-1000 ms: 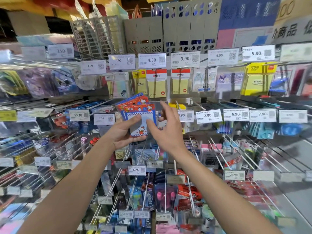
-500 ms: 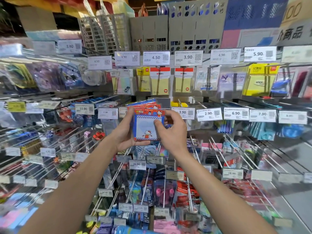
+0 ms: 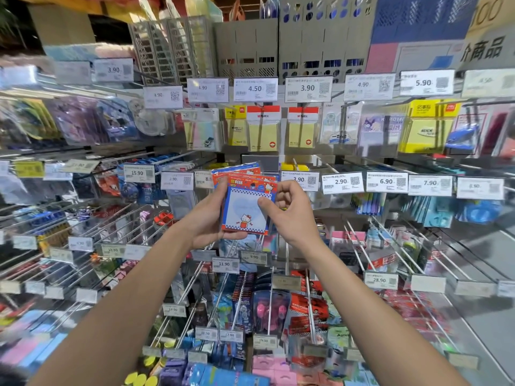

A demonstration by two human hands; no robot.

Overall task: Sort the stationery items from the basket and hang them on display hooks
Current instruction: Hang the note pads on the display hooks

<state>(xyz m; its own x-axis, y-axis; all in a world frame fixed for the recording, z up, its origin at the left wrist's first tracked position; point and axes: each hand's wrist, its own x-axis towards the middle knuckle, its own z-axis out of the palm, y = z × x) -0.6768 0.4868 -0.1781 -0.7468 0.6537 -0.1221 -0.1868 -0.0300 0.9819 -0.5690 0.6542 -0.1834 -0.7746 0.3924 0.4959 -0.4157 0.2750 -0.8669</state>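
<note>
Hanging looks unfinished: sticky note packs (image 3: 246,210) sit fanned in front of the middle row of price tags (image 3: 342,181), not visibly on any hook; basket out of view. Stack gripped by the left hand (image 3: 207,221) at its left edge and bottom; the right hand (image 3: 292,215) pinches the front pack's right edge, thumb on its face, both arms stretched forward.

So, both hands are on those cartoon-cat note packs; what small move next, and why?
Probably draw the front pack free with the right hand and move it onto a hook: the left hand grips the fanned note packs, while the right hand pinches the front one's edge.
</note>
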